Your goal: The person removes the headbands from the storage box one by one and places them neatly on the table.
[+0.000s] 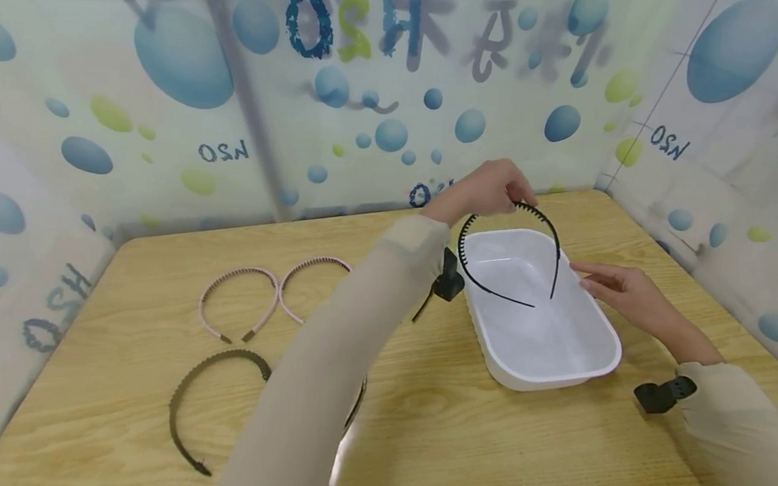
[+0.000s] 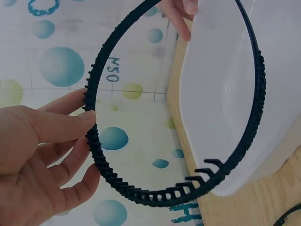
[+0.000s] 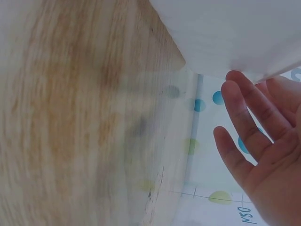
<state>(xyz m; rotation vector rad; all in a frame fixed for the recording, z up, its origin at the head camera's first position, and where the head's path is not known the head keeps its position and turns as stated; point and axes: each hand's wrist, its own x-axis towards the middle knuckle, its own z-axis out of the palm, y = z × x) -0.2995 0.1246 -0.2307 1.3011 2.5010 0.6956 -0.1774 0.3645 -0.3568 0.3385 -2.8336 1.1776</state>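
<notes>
My left hand (image 1: 494,188) pinches a black toothed headband (image 1: 463,242) by its arch, between thumb and fingers. The headband hangs over a white plastic basin (image 1: 544,352), its two ends pointing down inside the rim. In the left wrist view, the headband (image 2: 106,175) shows short comb teeth along its inner side. On the basin's right side, my right hand (image 1: 629,294) touches the rim with thumb and fingertips. In the right wrist view, that hand's fingers (image 3: 244,122) are loosely extended, one fingertip against the basin's outer wall (image 3: 225,42).
Two pink headbands (image 1: 205,298) lie side by side on the wooden table (image 1: 429,441). A dark olive headband (image 1: 178,401) lies nearer the front left. Another dark headband (image 1: 356,406) is partly hidden by my left sleeve. A patterned curtain (image 1: 368,159) stands behind the table.
</notes>
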